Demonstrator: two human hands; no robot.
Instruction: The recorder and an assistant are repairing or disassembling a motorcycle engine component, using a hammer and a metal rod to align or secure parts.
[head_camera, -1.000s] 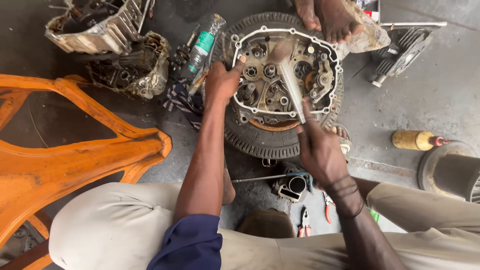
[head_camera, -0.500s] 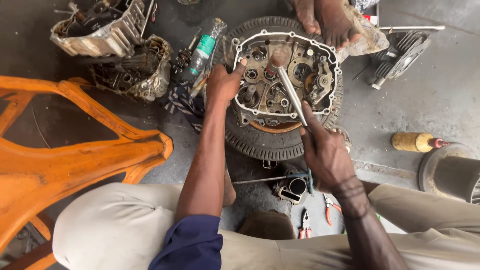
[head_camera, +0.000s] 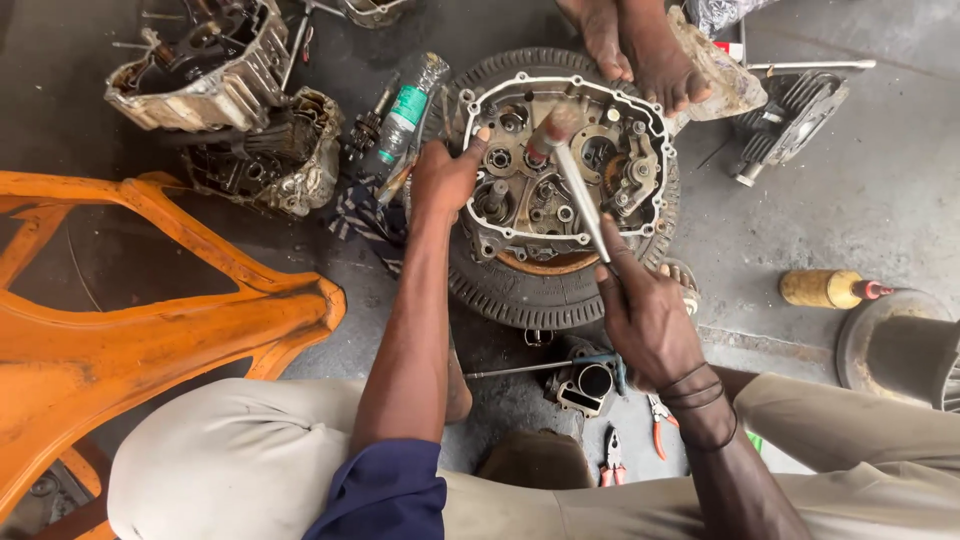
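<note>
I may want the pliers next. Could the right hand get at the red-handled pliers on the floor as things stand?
Probably not at once: the right hand is closed round the hammer handle. The pliers lie uncovered on the floor just beneath that wrist, so the path looks free.

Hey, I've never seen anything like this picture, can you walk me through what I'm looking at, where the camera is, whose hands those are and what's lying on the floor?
The camera sits on a person's head and looks down, so the two arms reaching forward are that person's own. In the middle, an opened engine case, full of gears, lies flat on a tyre on the concrete floor. The left hand presses on the case's edge. The right hand grips the handle of a hammer, whose head is over the gears. Someone else's bare feet rest on the tyre's far side. Around it lie more engine parts, a plastic bottle, a yellow oil can, red-handled pliers and an orange plastic chair.
</note>
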